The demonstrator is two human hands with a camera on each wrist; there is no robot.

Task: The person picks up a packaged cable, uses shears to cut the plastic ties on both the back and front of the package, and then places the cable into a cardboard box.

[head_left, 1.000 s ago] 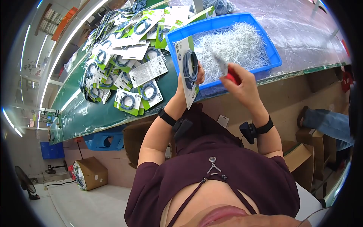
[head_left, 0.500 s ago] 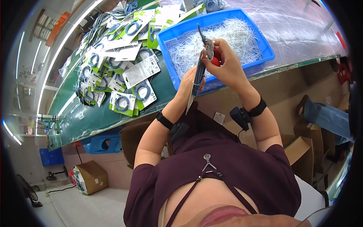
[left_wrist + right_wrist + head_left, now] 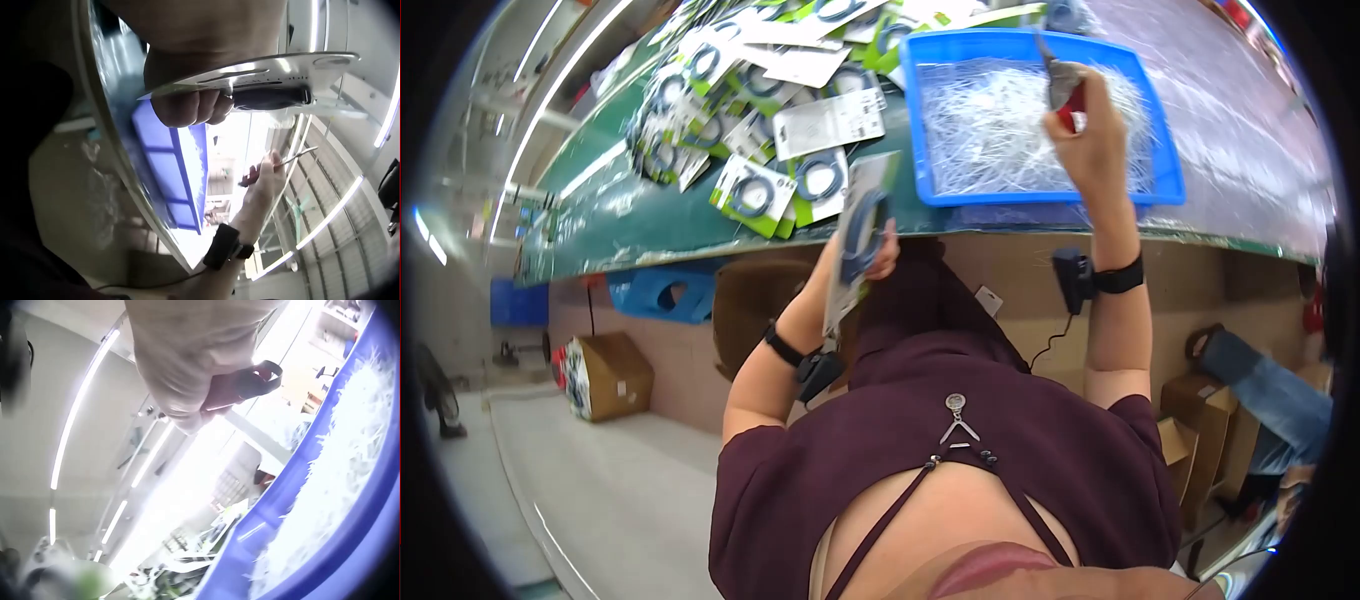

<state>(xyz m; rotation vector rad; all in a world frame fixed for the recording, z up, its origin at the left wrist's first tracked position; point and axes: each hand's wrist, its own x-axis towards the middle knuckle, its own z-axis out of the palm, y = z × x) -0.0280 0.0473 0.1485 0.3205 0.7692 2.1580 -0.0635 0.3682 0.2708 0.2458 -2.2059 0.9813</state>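
My left hand (image 3: 882, 258) grips a packaging card (image 3: 880, 172) edge-on, just in front of the table edge. A coiled grey-blue cable (image 3: 862, 228) is fixed to the card. In the left wrist view my fingers (image 3: 187, 109) curl under the card, beside a dark part of the cable. Over the blue bin (image 3: 1050, 198), my right hand (image 3: 1097, 140) holds a red-handled tool (image 3: 1062, 88) with a pointed metal tip. That tool's red and dark handle (image 3: 234, 387) shows inside my fist in the right wrist view. Thin whitish plastic strips (image 3: 1000, 125) fill the bin.
Many carded cables (image 3: 750, 190) lie piled on the green table (image 3: 620, 225) left of the bin. A white card (image 3: 830, 122) lies face down on the pile. Cardboard boxes (image 3: 615, 375) stand on the floor, and another person's denim-clad leg (image 3: 1270, 390) shows at right.
The tool was against the card half a second ago. My right hand has since moved right and up over the bin, and the left hand has lowered the card toward me.
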